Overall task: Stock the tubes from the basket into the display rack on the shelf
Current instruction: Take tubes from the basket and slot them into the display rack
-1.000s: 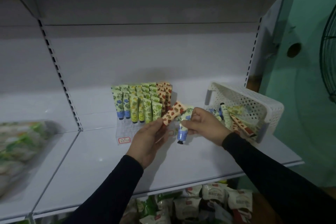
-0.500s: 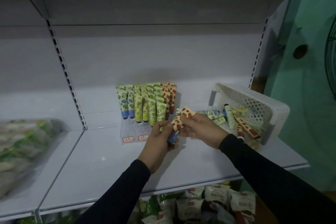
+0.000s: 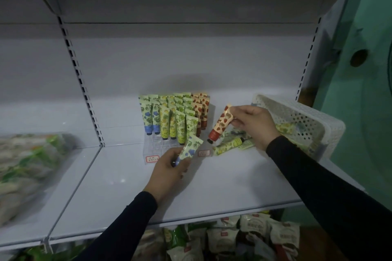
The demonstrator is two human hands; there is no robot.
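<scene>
- Left hand (image 3: 167,170): its grip is closed round the cap end of a pale green tube printed with blue flowers (image 3: 187,150); the crimped end points up and away, toward the front of the rack. Half a second ago this tube was pressed between both hands; it now sits in the left hand alone.
- Right hand (image 3: 252,125): its grip pinches the upper part of a cream tube printed with red strawberries and fitted with a red-brown cap (image 3: 220,126), cap hanging down and to the left. The two hands, touching half a second ago, are now apart, one tube in each.
- Reading of the change: the pair taken up together has been split, so each tube can probably go to its own matching column.
- Clear plastic display rack with red-bordered price labels (image 3: 152,148): it stands on the shelf against the back panel, just beyond the left hand. Blue-flowered tubes fill its left columns, yellow-green ones the middle, strawberry ones the right (image 3: 201,110).
- Loose yellow-green tubes (image 3: 232,144): several lie flat on the shelf below the right hand, between rack and basket, not yet stocked.
- White perforated plastic basket (image 3: 305,121): it rests tilted at the right end of the shelf with more tubes visible inside.
- White metal shelf (image 3: 222,186): it carries rack, basket and loose tubes.
- Surroundings: blurred green packets (image 3: 25,167) lie on the neighbouring bay at left; bagged goods fill the level below.
</scene>
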